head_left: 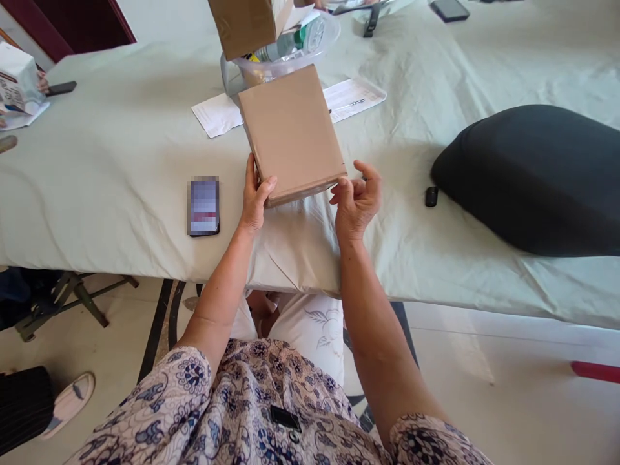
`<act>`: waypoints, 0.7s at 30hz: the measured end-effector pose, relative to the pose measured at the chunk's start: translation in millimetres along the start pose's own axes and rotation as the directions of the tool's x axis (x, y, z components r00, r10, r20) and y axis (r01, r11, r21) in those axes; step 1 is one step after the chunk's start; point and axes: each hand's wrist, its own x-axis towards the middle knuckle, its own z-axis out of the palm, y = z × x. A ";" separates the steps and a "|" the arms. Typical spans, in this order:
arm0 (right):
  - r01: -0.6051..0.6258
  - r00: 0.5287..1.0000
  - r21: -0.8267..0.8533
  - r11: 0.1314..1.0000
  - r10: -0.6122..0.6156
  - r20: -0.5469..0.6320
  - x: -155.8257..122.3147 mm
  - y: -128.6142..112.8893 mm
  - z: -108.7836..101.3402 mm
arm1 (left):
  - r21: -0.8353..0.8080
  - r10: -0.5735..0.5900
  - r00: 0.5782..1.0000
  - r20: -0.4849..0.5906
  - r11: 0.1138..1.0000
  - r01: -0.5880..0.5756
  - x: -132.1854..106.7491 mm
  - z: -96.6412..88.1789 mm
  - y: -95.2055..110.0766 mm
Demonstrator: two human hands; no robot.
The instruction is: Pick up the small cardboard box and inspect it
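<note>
Floral shirt [242, 407] nearest | our left fingers [266, 187] hold carton [295, 135] | right fingers [345, 190] half-curled, grip unclear | uneven support could tip it

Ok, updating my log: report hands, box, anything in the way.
Left hand holding cardboard box, near-left corner. Right hand at near-right corner. Phone to the left, plastic tub beyond.

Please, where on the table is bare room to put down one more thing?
Wide bare cloth lies left of the nearer phone; a smaller patch lies between the right hand and the small black object. It is crowded behind the held box, with papers, a pen and a filled plastic tub.
</note>
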 end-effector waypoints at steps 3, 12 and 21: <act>0.027 0.998 -0.058 0.998 -0.030 -0.057 2.6 0.5 -1.3 | -0.051 -0.042 0.999 0.013 0.998 0.043 0.4 -1.4 -0.3; -0.011 0.999 0.036 0.999 0.009 0.049 6.4 16.9 -4.7 | -0.186 -0.282 0.959 0.019 0.942 0.280 2.8 -1.8 2.4; -0.011 0.958 0.170 0.985 -0.038 0.283 -2.6 31.0 14.3 | -0.255 -0.327 0.936 0.130 0.901 0.350 -1.7 9.9 5.9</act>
